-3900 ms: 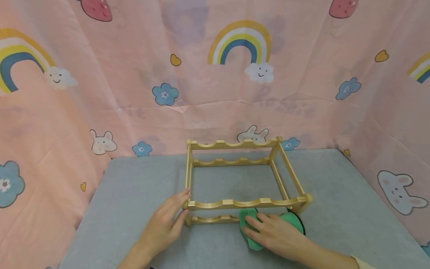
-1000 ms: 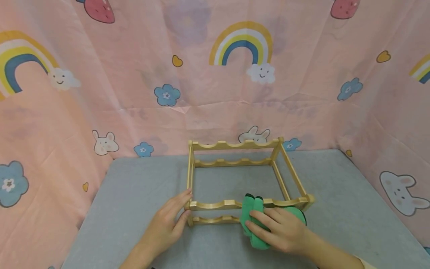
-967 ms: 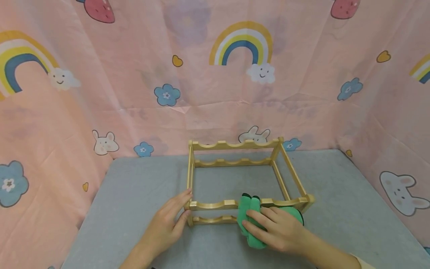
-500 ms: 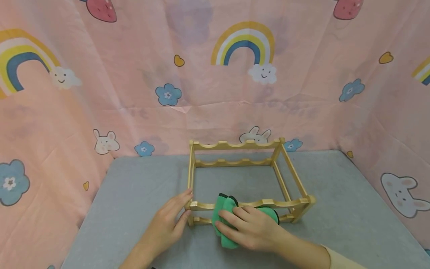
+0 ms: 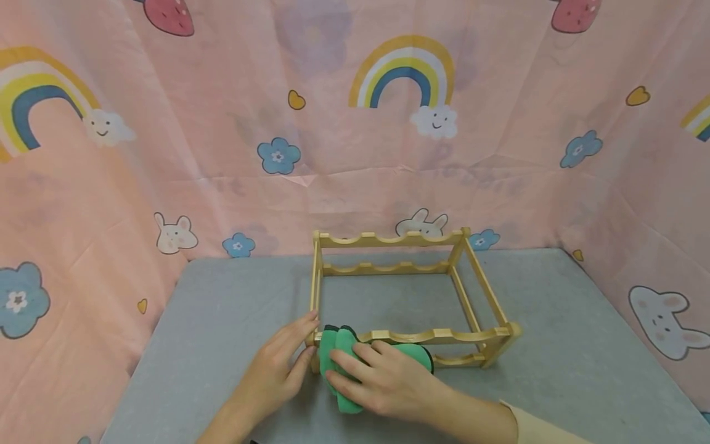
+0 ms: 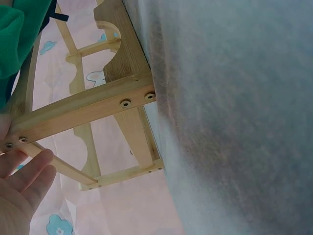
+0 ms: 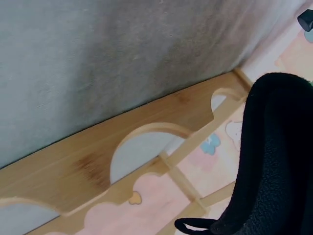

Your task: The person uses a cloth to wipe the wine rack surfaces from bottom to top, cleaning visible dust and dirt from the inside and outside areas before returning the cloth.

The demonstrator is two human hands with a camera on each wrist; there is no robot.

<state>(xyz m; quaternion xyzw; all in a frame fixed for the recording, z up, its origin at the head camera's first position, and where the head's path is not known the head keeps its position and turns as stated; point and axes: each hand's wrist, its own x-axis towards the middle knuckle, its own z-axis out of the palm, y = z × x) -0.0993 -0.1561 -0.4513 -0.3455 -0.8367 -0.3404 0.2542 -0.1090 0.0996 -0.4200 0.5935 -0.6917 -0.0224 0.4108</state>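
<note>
A light wooden wine rack [image 5: 444, 336] with scalloped rails stands on the grey table. My left hand [image 5: 277, 364] holds its front left corner, thumb and fingers on either side of the post, seen also in the left wrist view, where the fingers [image 6: 34, 178] lie by the screwed joint. My right hand [image 5: 388, 382] grips a folded green cloth [image 5: 344, 339] with black edging, pressed over the upper front rail at its left end. The right wrist view shows dark fabric [image 7: 274, 156] with a small loop beside the scalloped rail [image 7: 93, 147]; the hand itself is hidden there.
The grey tabletop [image 5: 238, 296] surrounds the rack. Behind it and at both sides hangs a pink curtain [image 5: 333, 203] printed with rainbows, flowers and rabbits.
From low at the front right, the cloth has come up over the upper front rail. My right hand has then slid it left to the corner. My left hand stays in place.
</note>
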